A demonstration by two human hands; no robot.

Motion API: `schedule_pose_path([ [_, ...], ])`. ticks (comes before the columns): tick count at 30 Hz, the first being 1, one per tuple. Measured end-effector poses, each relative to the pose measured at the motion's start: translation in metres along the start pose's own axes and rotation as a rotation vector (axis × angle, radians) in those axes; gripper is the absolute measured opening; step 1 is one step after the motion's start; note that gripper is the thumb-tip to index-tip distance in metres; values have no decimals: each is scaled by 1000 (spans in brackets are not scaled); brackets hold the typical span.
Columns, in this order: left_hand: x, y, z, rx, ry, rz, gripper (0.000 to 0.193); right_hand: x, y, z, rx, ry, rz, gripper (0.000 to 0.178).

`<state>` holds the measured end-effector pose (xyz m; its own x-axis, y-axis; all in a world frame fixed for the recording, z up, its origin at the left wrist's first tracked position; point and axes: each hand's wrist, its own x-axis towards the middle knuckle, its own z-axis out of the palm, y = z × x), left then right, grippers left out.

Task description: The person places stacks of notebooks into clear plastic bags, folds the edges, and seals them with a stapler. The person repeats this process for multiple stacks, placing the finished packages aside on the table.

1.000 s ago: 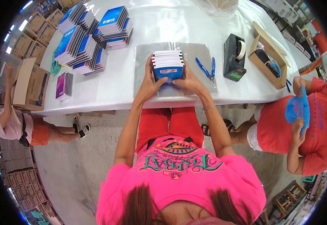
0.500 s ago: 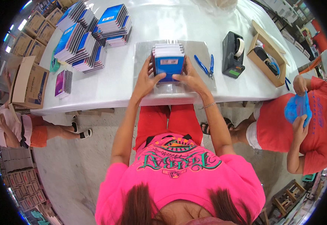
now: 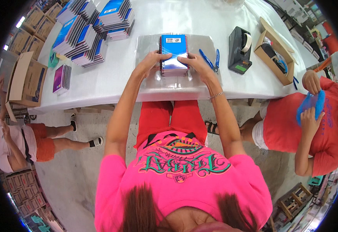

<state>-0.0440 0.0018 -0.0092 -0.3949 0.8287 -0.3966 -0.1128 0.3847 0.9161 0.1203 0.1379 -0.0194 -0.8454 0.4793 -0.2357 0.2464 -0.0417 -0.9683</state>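
Note:
A stack of spiral notebooks with a shiny blue cover on top is between my two hands, above a clear plastic sheet on the table. My left hand grips the stack's left side, its thumb lying on the top cover. From the opposite side my right hand clasps it in the same way, thumb also on the cover. Most of my other fingers are hidden behind the stack's sides. Just right of my right hand lie blue-handled cutting pliers.
Stacked blue notebooks and a small purple notebook stack stand at left. A black tape dispenser and an open cardboard box are at right. One person stands right with blue material; another is by a carton at left.
The notebook stack has tipped: earlier its page edges showed at the far end, now they show at the near end. Both hands still hold its sides.

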Motion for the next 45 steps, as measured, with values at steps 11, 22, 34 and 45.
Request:
schedule_pose_path([
  [11,17,-11,3,149,84,42,67,17,36,-3,-101,65,-196,65],
  [22,-39,-10,92,520,557,929,30,-24,31,-44,-886,810,-248,47],
  [34,11,-31,162,560,316,575,19,-39,47,-74,-672,729,-322,24],
  [45,18,-34,156,212,348,555,13,-62,24,-69,-358,938,-411,22],
])
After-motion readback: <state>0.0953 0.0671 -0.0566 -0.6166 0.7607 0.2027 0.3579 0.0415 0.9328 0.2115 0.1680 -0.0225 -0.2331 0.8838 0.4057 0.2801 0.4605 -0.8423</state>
